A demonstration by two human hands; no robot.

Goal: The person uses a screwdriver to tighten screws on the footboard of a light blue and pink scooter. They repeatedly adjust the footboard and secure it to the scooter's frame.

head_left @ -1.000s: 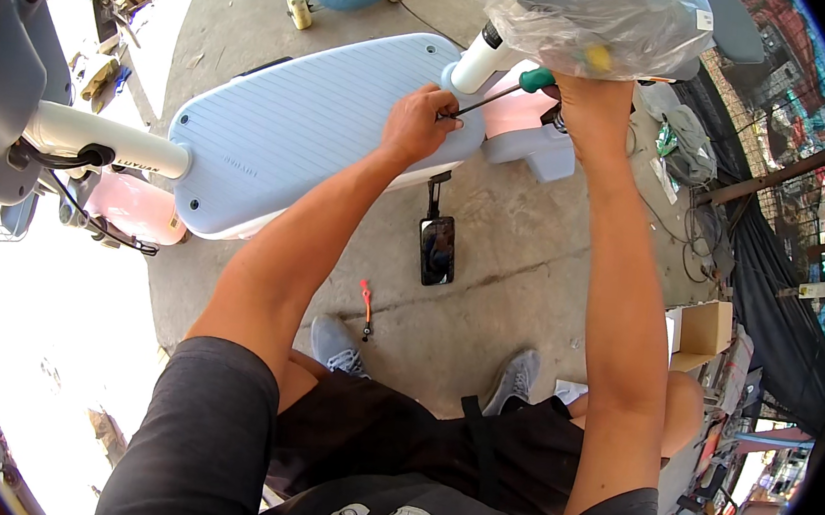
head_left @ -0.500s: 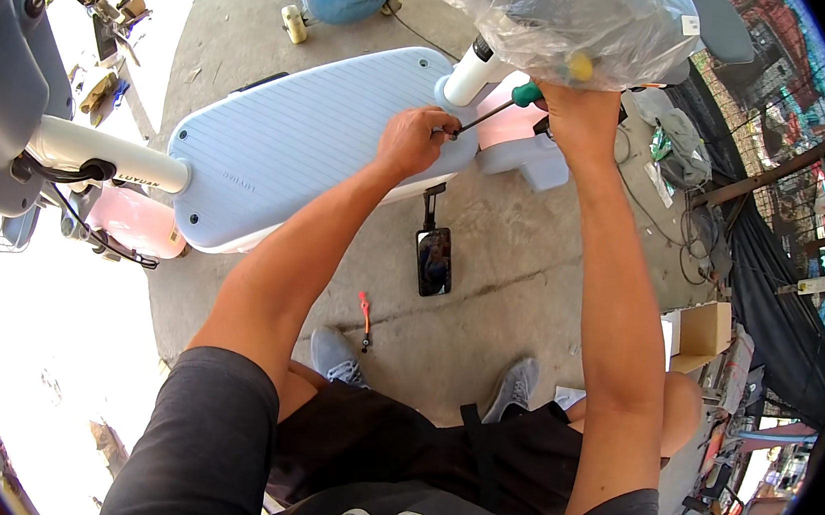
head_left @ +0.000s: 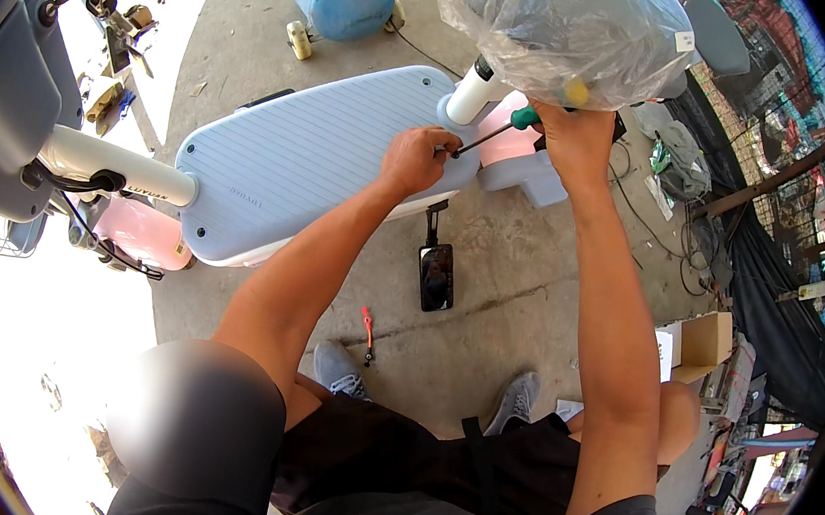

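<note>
A green-handled screwdriver (head_left: 525, 119) is gripped in my right hand (head_left: 571, 138), its dark shaft slanting down and left. The shaft's tip reaches the front right corner of a light-blue ribbed scooter footboard (head_left: 315, 137). There my left hand (head_left: 414, 162) rests on the board with its fingers pinched around the tip; what they hold is too small to make out. Beside the tip, a white tube (head_left: 470, 93) rises from the board. A clear plastic bag (head_left: 557, 31) wraps the seat just beyond my right hand and partly hides it.
A mirror (head_left: 436, 278) and an orange-and-black small part (head_left: 367, 333) lie on the concrete between me and the board. The scooter's grey front (head_left: 0, 114) stands at left. A blue tank (head_left: 352, 5) is beyond. Cables (head_left: 652, 227) and an open cardboard box (head_left: 705, 347) are at right.
The whole view has shifted slightly, so things appear a little lower. Both hands stay at the same footboard corner, with the screwdriver still held at it.
</note>
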